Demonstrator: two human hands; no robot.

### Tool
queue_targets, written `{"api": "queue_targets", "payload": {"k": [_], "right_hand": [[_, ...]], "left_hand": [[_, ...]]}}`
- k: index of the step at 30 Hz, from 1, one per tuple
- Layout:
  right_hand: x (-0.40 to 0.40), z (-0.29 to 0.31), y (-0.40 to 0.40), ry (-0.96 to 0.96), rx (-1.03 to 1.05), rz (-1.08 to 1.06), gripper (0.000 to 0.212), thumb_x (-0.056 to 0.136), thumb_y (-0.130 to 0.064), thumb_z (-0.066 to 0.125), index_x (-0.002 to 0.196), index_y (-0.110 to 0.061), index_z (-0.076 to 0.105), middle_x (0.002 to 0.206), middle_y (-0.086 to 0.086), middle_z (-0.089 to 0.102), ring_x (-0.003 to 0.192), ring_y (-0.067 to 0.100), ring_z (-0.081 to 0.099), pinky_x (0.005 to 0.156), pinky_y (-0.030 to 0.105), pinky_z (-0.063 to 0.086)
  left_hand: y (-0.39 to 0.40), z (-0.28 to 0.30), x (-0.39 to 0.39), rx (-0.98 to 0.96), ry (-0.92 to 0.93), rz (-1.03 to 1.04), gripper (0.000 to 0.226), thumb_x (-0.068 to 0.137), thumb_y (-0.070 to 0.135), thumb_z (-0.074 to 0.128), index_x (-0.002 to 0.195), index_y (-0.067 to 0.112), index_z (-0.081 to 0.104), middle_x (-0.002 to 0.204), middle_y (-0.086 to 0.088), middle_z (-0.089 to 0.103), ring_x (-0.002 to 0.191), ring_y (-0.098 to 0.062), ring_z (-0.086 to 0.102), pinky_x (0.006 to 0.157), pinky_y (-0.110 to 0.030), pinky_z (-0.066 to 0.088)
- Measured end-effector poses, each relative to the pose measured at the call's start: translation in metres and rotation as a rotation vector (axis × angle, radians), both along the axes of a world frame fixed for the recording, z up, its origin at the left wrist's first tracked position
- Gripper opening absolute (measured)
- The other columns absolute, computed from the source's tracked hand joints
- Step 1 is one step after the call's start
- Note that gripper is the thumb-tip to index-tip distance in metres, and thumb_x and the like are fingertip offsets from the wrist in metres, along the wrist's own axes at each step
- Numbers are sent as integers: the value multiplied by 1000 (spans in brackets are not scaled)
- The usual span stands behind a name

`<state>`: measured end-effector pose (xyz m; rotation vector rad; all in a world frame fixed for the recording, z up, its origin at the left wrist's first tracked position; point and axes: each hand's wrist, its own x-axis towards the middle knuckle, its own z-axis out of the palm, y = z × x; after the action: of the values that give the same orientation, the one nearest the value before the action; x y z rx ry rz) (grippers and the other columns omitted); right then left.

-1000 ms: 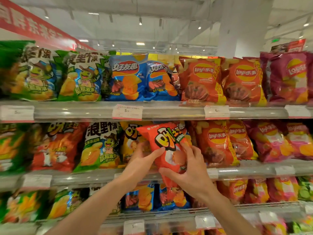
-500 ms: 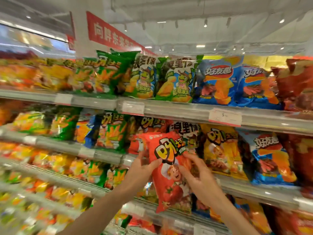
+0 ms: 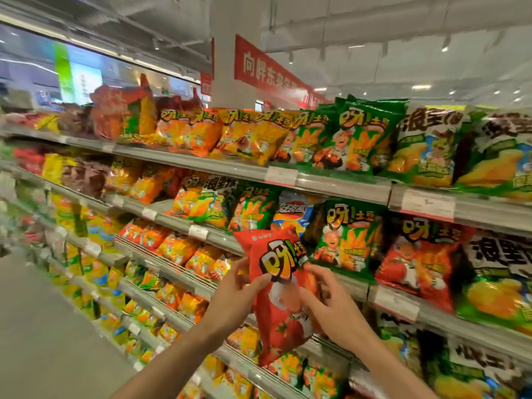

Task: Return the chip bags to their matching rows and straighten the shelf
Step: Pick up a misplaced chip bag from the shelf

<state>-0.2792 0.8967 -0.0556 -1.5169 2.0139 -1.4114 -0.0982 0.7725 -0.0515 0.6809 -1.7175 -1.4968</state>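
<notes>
I hold the red chip bag upright in front of the shelves, my left hand pinching its left edge with thumb on the front and my right hand curled round its right edge, fingertips on the print. Just behind it on the second shelf stand a green bag and, further right, a red tomato bag of the same brand, with a blue bag above my left hand. Farther up, the top shelf carries orange and green bags, and a red banner hangs beyond.
</notes>
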Motion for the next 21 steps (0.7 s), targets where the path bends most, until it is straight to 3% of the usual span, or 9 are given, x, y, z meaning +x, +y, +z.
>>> {"api": "queue_targets", "payload": {"k": [3,8,12,16,21], "right_hand": [[21,5,-47,23,1,22,38,90,-54,59,124,-57,44,125,-23,54,112,-7,54,92,29,51],[35,12,-117,72,-8,1,39,89,-51,62,125,-50,46,124,-15,52,109,1,57,96,36,50],[30,18,-167,109,-51,-20,36,89,-53,62,121,-51,46,120,-20,52,107,2,56,95,38,50],[15,29,-210,190,-70,-81,38,88,-59,59,121,-53,41,120,-22,48,109,2,52,94,34,48],[-15,39,-240,304,-134,-181,50,89,-68,42,133,-45,41,124,-21,44,114,1,49,94,27,42]], "left_hand": [[-37,4,24,15,28,54,50,88,41,71,131,35,46,111,-5,69,84,-9,74,61,-26,58],[-96,9,35,47,55,74,47,88,41,69,129,29,49,109,-5,72,85,-12,75,63,-26,59],[-150,15,27,-12,10,78,68,73,51,81,129,32,51,109,4,74,94,-12,73,81,-38,60],[-202,25,6,-32,-4,47,62,77,40,82,130,27,52,107,2,76,96,-15,73,87,-40,58],[-255,33,-18,-72,25,-51,56,79,45,80,128,38,53,109,6,75,94,-14,74,72,-27,60]]}}
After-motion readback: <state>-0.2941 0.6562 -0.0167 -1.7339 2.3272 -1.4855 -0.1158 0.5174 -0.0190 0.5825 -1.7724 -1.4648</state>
